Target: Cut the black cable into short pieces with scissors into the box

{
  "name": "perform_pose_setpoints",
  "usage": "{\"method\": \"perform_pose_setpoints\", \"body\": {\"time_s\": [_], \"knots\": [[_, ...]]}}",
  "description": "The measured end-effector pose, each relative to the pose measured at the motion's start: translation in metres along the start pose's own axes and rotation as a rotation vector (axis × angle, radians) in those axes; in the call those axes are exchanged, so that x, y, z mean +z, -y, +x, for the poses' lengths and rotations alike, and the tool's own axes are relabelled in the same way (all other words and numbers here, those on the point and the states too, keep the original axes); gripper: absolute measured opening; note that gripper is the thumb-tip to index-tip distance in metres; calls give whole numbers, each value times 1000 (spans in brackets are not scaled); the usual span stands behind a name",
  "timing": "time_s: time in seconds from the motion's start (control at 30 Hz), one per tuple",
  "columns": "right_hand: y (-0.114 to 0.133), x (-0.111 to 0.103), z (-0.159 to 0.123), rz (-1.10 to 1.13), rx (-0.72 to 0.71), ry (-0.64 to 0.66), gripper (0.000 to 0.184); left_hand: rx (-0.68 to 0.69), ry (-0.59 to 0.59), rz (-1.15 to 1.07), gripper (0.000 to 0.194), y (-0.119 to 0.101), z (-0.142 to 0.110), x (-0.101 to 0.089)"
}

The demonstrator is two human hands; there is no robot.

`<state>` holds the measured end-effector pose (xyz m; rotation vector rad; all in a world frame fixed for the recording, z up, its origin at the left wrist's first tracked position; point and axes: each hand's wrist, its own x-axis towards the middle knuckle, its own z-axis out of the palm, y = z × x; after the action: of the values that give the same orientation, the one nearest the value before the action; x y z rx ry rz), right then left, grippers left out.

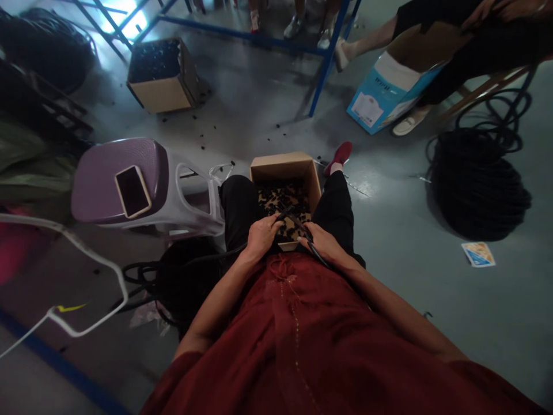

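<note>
Over the open cardboard box (pixel 283 159) between my knees, both hands are close together. My left hand (pixel 261 236) is closed on a black cord (pixel 233 252), which trails off to a dark coil (pixel 181 276) on the floor at the left. A dark slender thing (pixel 300 223) is gripped in my right hand (pixel 322 241); a curved black part of it runs past the palm toward the wrist. Its kind is too dark to make out. It meets or crosses the cord end in front of my fingers. Many small black pieces (pixel 287 195) lie inside the box.
A phone (pixel 133 192) lies on a purple stool (pixel 97 173) at my left. Another box (pixel 159 95) of black pieces stands farther off. At the right are a large black coil (pixel 477 184) and a blue-white carton (pixel 380 95) by a seated person. Blue frame legs (pixel 322 86) stand ahead.
</note>
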<state>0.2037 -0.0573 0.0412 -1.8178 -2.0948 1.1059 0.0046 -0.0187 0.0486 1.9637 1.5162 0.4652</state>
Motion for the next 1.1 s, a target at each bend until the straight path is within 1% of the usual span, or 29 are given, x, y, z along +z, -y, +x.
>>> {"method": "perform_pose_setpoints", "body": {"time_s": [0.1,0.27,0.47,0.57,0.63,0.7,0.8,0.87,0.9,0.93,1.0,1.1], "knots": [[-1,0,1,11,3,5,36,10,-5,53,30,-2,-2,1],[-3,1,1,28,-13,-1,32,26,-10,60,30,-3,-3,-1],[-5,5,-1,17,-16,-28,28,7,10,-1,31,0,-1,4],[-5,6,-2,11,-9,-36,26,-12,28,-64,30,0,1,2],[-5,5,-2,6,-15,-39,25,-47,90,-148,30,0,3,-4],[-4,4,-3,-2,-27,-42,25,-94,223,-275,30,2,8,-12],[-2,3,-4,-6,-51,-49,25,-135,466,-487,34,7,15,-24],[-2,3,-4,-1,-64,-56,25,-160,577,-615,38,11,19,-28],[-2,3,-5,4,-70,-60,26,-174,611,-673,39,13,20,-28],[-3,4,-5,9,-76,-64,26,-190,629,-722,39,13,20,-28],[-4,4,-4,23,-84,-72,28,-212,625,-772,38,13,19,-26],[-6,4,-2,45,-70,-70,32,-217,541,-713,34,10,18,-23]]}}
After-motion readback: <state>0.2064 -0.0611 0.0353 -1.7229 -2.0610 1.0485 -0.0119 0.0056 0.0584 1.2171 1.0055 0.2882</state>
